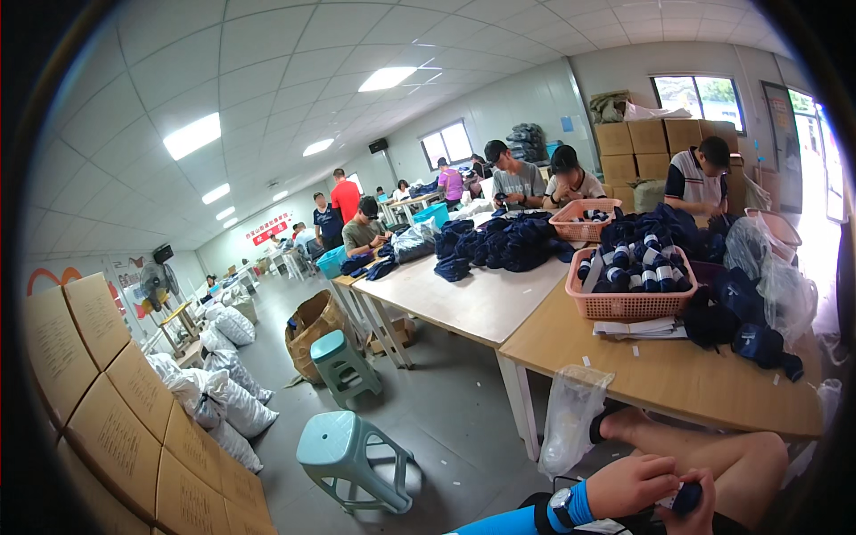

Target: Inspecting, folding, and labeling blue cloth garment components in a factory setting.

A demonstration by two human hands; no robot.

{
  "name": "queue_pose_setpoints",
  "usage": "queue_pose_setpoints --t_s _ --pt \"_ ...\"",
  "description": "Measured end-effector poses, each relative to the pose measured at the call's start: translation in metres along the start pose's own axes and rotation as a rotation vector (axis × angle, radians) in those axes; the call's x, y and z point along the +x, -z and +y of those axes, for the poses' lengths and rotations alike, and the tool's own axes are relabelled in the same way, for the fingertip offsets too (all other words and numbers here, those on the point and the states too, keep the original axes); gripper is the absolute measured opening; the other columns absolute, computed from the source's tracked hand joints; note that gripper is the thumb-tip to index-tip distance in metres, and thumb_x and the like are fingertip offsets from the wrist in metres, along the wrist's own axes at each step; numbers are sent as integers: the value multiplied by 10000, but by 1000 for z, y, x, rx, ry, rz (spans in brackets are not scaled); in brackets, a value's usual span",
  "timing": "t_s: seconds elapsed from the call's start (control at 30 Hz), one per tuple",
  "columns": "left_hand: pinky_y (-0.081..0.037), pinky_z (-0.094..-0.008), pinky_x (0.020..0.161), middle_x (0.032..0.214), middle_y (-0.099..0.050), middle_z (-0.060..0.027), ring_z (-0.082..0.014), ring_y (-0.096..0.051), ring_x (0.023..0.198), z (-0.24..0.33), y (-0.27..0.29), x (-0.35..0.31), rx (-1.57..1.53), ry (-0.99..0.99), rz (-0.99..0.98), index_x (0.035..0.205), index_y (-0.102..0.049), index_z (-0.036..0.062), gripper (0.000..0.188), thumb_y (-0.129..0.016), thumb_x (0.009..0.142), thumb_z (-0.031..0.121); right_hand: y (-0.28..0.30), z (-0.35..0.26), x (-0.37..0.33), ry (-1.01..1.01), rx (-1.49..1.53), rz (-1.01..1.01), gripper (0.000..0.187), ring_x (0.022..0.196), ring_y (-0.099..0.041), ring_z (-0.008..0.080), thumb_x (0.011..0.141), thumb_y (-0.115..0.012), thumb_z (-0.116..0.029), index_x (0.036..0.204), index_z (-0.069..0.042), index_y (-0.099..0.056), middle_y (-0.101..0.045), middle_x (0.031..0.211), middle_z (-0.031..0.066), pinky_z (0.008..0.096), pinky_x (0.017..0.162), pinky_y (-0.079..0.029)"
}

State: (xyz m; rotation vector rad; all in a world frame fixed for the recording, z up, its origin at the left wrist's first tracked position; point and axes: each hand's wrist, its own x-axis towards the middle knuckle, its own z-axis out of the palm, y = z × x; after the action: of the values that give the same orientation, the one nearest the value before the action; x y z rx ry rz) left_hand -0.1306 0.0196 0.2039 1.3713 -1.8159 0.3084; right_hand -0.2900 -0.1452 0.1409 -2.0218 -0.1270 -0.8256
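Both my hands are at the lower right, in front of a bare bent leg. My right hand (697, 506) is closed around a small dark navy bundle (685, 497), which has a pale strip at its edge; its exact kind is hard to make out. My left hand (629, 486), with a bright blue sleeve and a wristwatch (562, 506), has its fingers pinched together at the top of that bundle. Above them on the wooden table (553, 348) stands a pink basket (633, 306) full of navy rolls with white bands.
Beside the basket lie white papers (640, 329), dark caps (758, 343) and clear plastic bags (785, 285). Another bag (571, 419) hangs at the table's edge. Teal stools (352, 455), stacked cartons (125, 428) and white sacks (236, 401) stand left. Several people work behind navy cloth piles (508, 241).
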Motion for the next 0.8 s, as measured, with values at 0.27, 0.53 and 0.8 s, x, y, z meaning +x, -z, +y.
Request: queue_pose_setpoints --t_s 0.27,0.53,0.8 --pt "-526 -444 798 1004 -622 -159 -389 -638 892 -13 9 11 -347 266 -189 1033 -646 6 147 -715 927 81 -9 26 -10 -25 -225 93 642 909 -621 358 628 -970 -155 1095 -31 -548 -589 1015 155 426 824 -505" --pt "-532 -426 757 965 -612 -141 -373 -643 878 -25 2 3 -273 167 -137 1033 -665 7 127 -711 940 81 -11 25 -4 -36 -199 53 640 920 -615 376 630 -967 -182 1094 -26 -556 -593 1023 164 436 838 -499" --pt "-545 -405 708 989 -562 -112 -303 -633 844 -3 0 -1 67 -21 -29 1107 -656 24 317 -747 810 89 -7 23 -12 -64 -81 100 640 958 -607 348 615 -949 -104 1115 -42 -554 -576 1038 148 405 884 -501"
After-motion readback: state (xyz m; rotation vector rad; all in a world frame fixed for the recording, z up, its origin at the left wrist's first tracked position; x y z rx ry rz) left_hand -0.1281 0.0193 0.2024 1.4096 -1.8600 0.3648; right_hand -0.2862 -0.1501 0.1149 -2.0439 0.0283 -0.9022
